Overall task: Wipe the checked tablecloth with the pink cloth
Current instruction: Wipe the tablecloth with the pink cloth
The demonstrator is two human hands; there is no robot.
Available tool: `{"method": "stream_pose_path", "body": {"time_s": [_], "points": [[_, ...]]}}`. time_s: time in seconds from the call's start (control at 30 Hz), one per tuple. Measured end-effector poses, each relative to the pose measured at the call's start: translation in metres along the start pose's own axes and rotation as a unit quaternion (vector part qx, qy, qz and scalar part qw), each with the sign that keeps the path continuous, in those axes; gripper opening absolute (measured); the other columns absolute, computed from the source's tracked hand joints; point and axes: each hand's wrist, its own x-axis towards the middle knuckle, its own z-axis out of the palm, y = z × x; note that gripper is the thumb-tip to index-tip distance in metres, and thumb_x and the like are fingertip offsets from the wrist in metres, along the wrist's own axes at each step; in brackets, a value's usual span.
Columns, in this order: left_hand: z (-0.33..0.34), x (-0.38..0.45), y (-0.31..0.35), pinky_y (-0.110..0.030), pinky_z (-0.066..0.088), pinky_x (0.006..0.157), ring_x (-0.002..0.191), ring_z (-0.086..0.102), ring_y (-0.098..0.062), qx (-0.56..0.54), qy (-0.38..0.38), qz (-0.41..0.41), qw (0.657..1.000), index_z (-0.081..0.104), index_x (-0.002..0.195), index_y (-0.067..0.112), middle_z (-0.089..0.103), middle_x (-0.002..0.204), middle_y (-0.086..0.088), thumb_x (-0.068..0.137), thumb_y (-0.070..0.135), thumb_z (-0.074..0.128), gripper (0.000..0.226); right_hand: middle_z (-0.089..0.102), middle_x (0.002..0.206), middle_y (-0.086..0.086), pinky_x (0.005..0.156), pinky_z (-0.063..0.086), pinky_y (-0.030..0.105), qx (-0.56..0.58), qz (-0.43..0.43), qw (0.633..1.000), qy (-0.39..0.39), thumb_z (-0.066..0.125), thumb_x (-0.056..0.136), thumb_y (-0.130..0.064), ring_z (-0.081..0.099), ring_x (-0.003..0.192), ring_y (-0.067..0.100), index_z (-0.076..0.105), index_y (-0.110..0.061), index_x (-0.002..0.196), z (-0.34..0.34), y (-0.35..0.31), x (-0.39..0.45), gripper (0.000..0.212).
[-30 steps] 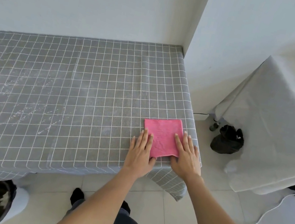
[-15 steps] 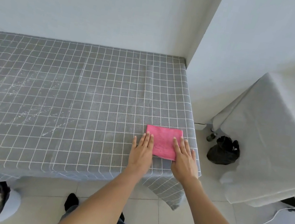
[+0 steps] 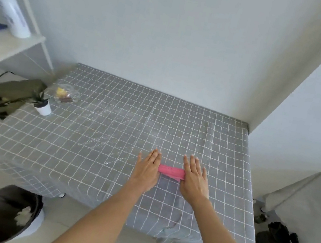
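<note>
I was mid-wipe, my left hand (image 3: pixel 147 167) and right hand (image 3: pixel 194 177) flat, grip wide, pressing the folded pink cloth (image 3: pixel 171 171) on the grey checked tablecloth (image 3: pixel 97 131) near the surface's front right corner; next I judged a push toward the far edge.

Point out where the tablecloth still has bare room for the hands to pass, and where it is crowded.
Bare: the checked tablecloth from the pink cloth back to the wall and right edge, and the streaked middle left of the left hand. Crowded: the far left corner, with the glass dish and small potted plant.
</note>
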Motion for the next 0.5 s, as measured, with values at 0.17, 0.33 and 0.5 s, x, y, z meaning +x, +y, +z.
{"method": "stream_pose_path", "body": {"time_s": [0.17, 0.33, 0.5], "points": [[-0.029, -0.011, -0.075, -0.054, 0.002, 0.119, 0.149, -0.003, -0.02, 0.015, 0.023, -0.047, 0.999, 0.002, 0.153, 0.01, -0.004, 0.161, -0.007, 0.102, 0.028, 0.036, 0.064, -0.01, 0.162, 0.007, 0.121, -0.001, 0.045, -0.007, -0.067, 0.998, 0.002, 0.039, 0.1, -0.021, -0.01, 0.149, 0.025, -0.01, -0.018, 0.153, -0.007, -0.073, 0.039, 0.072], [-0.051, -0.017, -0.15, -0.051, 0.003, 0.12, 0.149, -0.002, -0.021, 0.013, 0.014, -0.072, 0.997, 0.004, 0.153, 0.009, -0.004, 0.161, -0.007, 0.102, 0.026, 0.035, 0.062, -0.008, 0.162, 0.007, 0.121, -0.001, 0.046, 0.005, -0.111, 0.994, -0.008, 0.036, 0.1, -0.02, -0.009, 0.149, 0.024, -0.01, -0.017, 0.153, -0.004, -0.146, 0.069, 0.07], [-0.07, -0.013, -0.221, -0.049, 0.004, 0.121, 0.149, -0.003, -0.02, 0.001, -0.015, -0.076, 0.997, 0.007, 0.153, 0.009, -0.002, 0.162, -0.006, 0.102, 0.024, 0.035, 0.06, -0.009, 0.162, 0.006, 0.121, -0.002, 0.045, 0.01, -0.122, 0.992, -0.033, 0.036, 0.1, -0.019, -0.01, 0.149, 0.023, -0.011, -0.019, 0.153, 0.003, -0.21, 0.099, 0.071]]}}
